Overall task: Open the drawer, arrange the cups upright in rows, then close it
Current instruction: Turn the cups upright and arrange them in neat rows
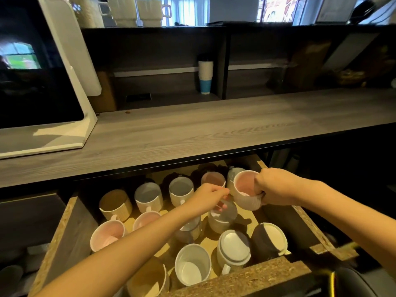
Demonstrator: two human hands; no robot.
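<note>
Drawer point(75, 232) sits open below the counter point(192, 129). Cups point(191, 266) fill it: a row across the far end, more mid, three near the front. Right hand point(276, 187) holds the far-R cup point(244, 189); left hand point(205, 198) grips the mid cup point(222, 221) just beside it. Screen unit point(42, 82) on counter, far L.

Setting: likely a café or pantry service counter; grey wood-grain counter point(214, 125), dark shelving point(222, 61) behind; white-framed screen point(32, 82) at left; stacked paper cups point(205, 76) on shelf; drawer point(70, 228) below packed with ceramic mugs point(147, 196).
</note>
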